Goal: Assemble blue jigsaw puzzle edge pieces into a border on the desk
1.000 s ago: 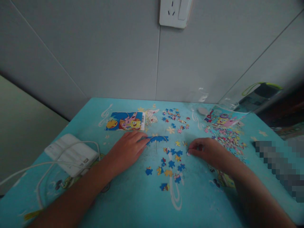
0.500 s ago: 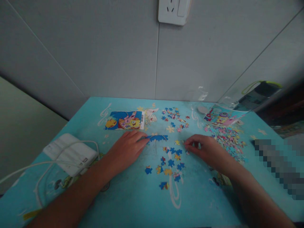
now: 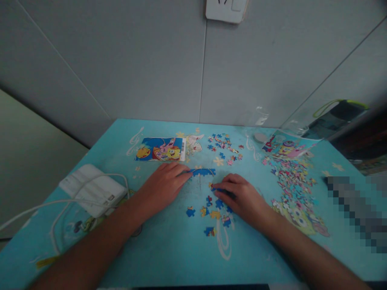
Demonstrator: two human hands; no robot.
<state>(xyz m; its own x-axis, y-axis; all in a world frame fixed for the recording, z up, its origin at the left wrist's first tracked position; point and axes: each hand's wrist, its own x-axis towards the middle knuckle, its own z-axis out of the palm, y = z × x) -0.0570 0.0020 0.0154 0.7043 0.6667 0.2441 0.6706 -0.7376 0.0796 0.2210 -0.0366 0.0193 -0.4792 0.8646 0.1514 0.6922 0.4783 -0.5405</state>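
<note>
Head view: blue table (image 3: pixel 169 257) set against a grey wall, seen from above and behind both forearms.
Left hand: left hand (image 3: pixel 161 188) lies flat and unclenched, palm down, near the middle of the table; its fingertips touch the left end of the joined strip of blue pieces (image 3: pixel 202 172).
Strip: a short row of blue pieces already locked together, lying toward the far half of the table — just left of the right hand.
Right hand: right hand (image 3: pixel 240 197) rests on the loose blue pieces (image 3: pixel 213 209), fingers curled down and pressing on a blue piece at their tips; whether that piece is pinched or only pushed cannot be told.
Loose blue pieces: scattered at the centre, partly under the right hand, with a few spread toward the near edge.
Far edge: picture card (image 3: pixel 160 149) lies flat left of centre; a small cluster of pieces (image 3: pixel 225 147) sits beside it.
Right side: mixed pile of pieces (image 3: pixel 292 181) spreads from the far right corner toward the near edge — well apart from the strip.
Left edge: white power adapter (image 3: pixel 92 189) with its cable looped over it.
</note>
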